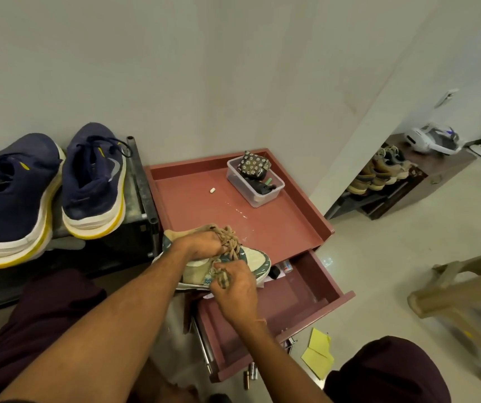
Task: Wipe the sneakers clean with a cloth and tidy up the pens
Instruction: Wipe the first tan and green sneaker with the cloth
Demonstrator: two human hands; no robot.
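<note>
Left hand (201, 243): palm down on the top of a beige-and-teal sneaker (251, 257), fingers curled into its tan laces (229, 237), gripping. Right hand (235, 289): thumb and fingers pinch a lace end (222, 279) just in front of the sneaker's side. The sneaker lies at the front edge of the red desk (277, 228), toe pointing right and partly over an open drawer (306, 289). The drawer holds a few small items at its back; they cannot be identified. Farther back on the desk stands a clear box (265, 196), at an angle, with a flowered pouch (254, 164) on top of dark objects. A small white piece (212, 190) lies left of the box, apart from it. A glossy wet streak (236, 209) runs between the box and the sneaker. Left of the desk, a pair of navy sneakers (94, 181) with white-and-yellow soles sits on a dark rack (142, 181), heels toward the camera. Yellow notes (317, 353) lie on the floor right of the drawer. A wooden stool (460, 292) is at far right, blurred.
</note>
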